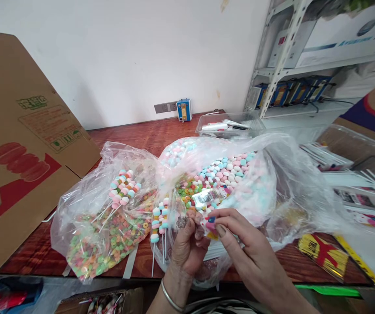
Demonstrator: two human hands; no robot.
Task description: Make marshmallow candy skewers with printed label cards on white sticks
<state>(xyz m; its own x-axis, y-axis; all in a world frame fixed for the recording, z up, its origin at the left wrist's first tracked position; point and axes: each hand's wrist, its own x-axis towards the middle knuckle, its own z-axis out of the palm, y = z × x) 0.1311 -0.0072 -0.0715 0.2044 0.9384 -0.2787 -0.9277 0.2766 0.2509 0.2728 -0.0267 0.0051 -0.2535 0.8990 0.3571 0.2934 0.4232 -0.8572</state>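
Observation:
My left hand (190, 248), with a bangle at its wrist, has its fingers curled round a small printed plastic wrapper (211, 224). Thumb and fingers of my right hand (251, 246) pinch the same wrapper from the right. Just beyond my fingers a silver packet (205, 198) lies on pastel candies (223, 170) and ring-shaped candies (184, 190) in a large clear plastic bag (282, 165). Left of my left hand are candy skewers (159, 220) on white sticks. More candy skewers (123, 187) rest over a bag of ring candies (105, 244).
A tall cardboard box (27, 144) stands at the left. Behind the bags are a clear plastic tray (229, 124) with pens and a small blue device (184, 110). Printed wrappers with white sticks (360, 198) lie at the right, near a yellow packet (323, 255) and metal shelves (278, 69).

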